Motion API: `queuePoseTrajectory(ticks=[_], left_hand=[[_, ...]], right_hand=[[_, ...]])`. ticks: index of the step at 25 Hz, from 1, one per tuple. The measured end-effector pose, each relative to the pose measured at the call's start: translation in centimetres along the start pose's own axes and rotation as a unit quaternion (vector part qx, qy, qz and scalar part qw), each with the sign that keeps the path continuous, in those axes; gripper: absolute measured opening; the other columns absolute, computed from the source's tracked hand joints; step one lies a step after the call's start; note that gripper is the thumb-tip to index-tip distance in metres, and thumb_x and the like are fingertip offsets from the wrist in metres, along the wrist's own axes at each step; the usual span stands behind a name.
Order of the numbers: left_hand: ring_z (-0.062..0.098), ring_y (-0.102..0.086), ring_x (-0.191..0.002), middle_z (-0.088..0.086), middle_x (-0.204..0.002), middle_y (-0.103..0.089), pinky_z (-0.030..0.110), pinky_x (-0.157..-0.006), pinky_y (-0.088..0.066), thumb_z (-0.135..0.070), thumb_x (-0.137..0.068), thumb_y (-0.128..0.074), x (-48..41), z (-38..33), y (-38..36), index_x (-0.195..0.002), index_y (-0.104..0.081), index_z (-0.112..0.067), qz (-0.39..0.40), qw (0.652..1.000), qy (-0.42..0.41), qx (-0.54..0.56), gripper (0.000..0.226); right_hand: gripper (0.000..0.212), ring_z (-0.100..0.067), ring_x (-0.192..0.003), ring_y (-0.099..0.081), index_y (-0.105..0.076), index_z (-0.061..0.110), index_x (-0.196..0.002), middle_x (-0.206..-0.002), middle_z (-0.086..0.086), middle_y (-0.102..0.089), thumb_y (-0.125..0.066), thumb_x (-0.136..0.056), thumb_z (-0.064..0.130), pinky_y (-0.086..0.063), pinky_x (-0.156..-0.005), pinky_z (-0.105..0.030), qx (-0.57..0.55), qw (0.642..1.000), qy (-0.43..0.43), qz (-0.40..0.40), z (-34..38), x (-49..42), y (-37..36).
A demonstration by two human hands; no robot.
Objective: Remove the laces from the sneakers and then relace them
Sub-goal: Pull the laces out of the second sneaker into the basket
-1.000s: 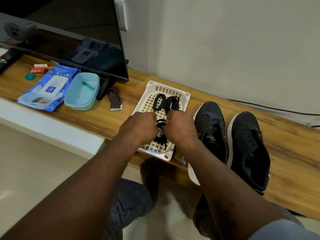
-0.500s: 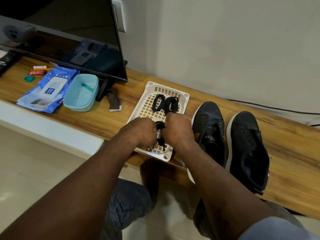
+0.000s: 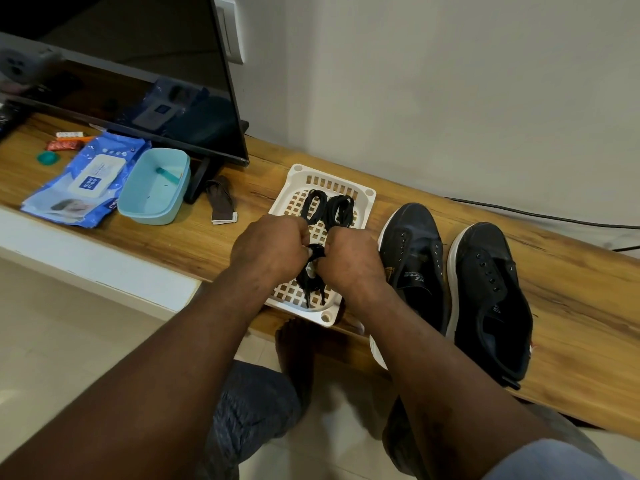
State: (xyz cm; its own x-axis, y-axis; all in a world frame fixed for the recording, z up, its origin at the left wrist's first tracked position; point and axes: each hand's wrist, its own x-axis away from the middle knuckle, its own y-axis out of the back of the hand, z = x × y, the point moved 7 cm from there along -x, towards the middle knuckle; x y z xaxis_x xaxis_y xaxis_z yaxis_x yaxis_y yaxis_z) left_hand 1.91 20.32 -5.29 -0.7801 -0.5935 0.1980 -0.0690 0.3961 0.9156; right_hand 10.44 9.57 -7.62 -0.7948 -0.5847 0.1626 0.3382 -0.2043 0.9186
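Two black sneakers (image 3: 414,244) (image 3: 485,271) sit side by side at 3 o'clock on one wooden shelf (image 3: 194,244). One white basket (image 3: 367,195) at centre carries black laces (image 3: 329,209), apparently two, though the tangle leaves the count unsure. Two hands are in frame, the left hand (image 3: 268,247) and the right hand (image 3: 353,261). At 10 o'clock: one television (image 3: 138,81), one blue tub (image 3: 152,188), one pack of wipes (image 3: 86,174), one green cap (image 3: 47,158) and two small wrappers (image 3: 64,145) (image 3: 69,134). One brown strap (image 3: 221,202) lies at 11 o'clock, and one cable (image 3: 554,218) at 2 o'clock.
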Motion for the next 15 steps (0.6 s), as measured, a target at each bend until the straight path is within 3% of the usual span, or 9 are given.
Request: queuePoseTrajectory(ticks=[2,7,12,15], left_hand=[[0.026,-0.066,-0.103,0.005,-0.115,-0.068,0.037,-0.077,-0.055,-0.040,-0.094,-0.073,0.2,-1.1,-0.7,-0.118,-0.065,-0.031,0.008,0.998,-0.009,-0.064,0.027],[0.029,-0.066,-0.108,0.008,-0.117,-0.067,0.041,-0.080,-0.053,-0.030,-0.092,-0.074,-0.3,-2.1,-1.5,-0.130,-0.057,-0.025,0.006,0.990,-0.012,-0.141,0.042],[0.028,-0.066,-0.111,0.006,-0.118,-0.067,0.042,-0.085,-0.056,-0.030,-0.093,-0.073,-0.1,-2.3,-1.9,-0.131,-0.059,-0.030,0.016,0.988,-0.024,-0.151,0.041],[0.027,-0.066,-0.107,0.005,-0.113,-0.067,0.039,-0.079,-0.053,-0.029,-0.092,-0.073,-0.2,-1.9,-2.4,-0.127,-0.065,-0.028,0.028,0.986,-0.016,-0.164,0.035]], right_hand=[[0.025,-0.022,-0.096,-0.064,-0.070,0.015,-0.111,-0.103,-0.006,-0.067,-0.077,-0.087,0.019,-0.056,-0.076,-0.032,0.005,1.000,0.001,0.006,0.0,-0.1,-0.2],[0.026,-0.025,-0.096,-0.066,-0.069,0.015,-0.112,-0.104,-0.007,-0.067,-0.075,-0.087,0.017,-0.061,-0.081,-0.038,0.006,1.000,0.017,0.004,0.1,0.0,-0.5],[0.032,-0.026,-0.100,-0.066,-0.067,0.016,-0.119,-0.108,-0.008,-0.067,-0.075,-0.088,0.019,-0.061,-0.084,-0.040,0.008,1.000,0.019,-0.008,0.3,0.0,-0.7],[0.034,-0.026,-0.103,-0.066,-0.066,0.016,-0.123,-0.112,-0.007,-0.065,-0.075,-0.090,0.017,-0.060,-0.086,-0.039,0.010,1.000,0.025,-0.016,0.4,0.2,-0.7]])
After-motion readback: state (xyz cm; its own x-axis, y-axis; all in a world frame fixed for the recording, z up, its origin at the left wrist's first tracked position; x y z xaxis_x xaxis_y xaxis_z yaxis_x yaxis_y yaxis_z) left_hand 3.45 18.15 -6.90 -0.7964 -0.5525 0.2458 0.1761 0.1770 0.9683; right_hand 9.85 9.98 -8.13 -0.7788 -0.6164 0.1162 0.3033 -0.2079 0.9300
